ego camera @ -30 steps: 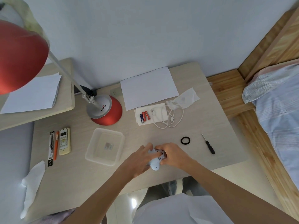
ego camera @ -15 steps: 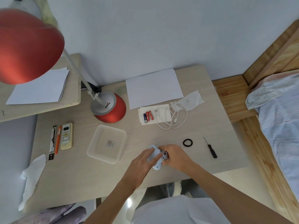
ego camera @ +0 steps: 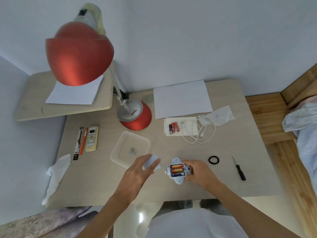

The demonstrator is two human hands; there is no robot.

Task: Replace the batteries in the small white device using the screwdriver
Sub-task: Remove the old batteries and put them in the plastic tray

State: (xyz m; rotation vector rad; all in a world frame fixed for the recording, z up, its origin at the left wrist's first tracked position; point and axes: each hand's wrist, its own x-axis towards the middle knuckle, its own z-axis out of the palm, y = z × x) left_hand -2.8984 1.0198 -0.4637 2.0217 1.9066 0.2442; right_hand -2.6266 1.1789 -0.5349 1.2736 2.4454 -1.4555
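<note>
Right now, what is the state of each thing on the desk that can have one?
device: battery bay open, three batteries inside, right hand grips it
cover: off, left hand holds it
screwdriver: lying on the desk, untouched
spare batteries: lying loose on a white tissue

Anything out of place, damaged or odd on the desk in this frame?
Nothing spilled or damaged. The right hand holds the white device open, its cover in the left hand; its three batteries are mismatched: two orange, one dark blue.

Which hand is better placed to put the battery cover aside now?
Left, probably: the left hand holds the cover beside the clear tray, while the right hand grips the white device.
</note>
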